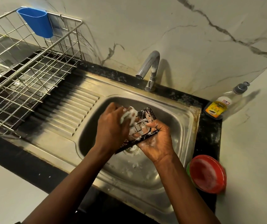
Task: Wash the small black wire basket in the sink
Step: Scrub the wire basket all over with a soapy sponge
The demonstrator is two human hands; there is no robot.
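one sponge (126, 117) in left hand (111, 130) touches wire basket (144, 113) in right hand (155, 141).

Nothing can be read for certain. The pump bottle (231, 98) at the far right corner of the counter (210, 136) bears a yellow label (217, 107) with dark print, blurred beyond reading, and above it a small white tag (226, 102) with illegible red marks

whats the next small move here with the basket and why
Probably slide the soapy sponge in the left hand toward the far end of the black wire basket: those wires look bare of foam, the right hand grips the basket steady over the sink, and no water runs from the tap.
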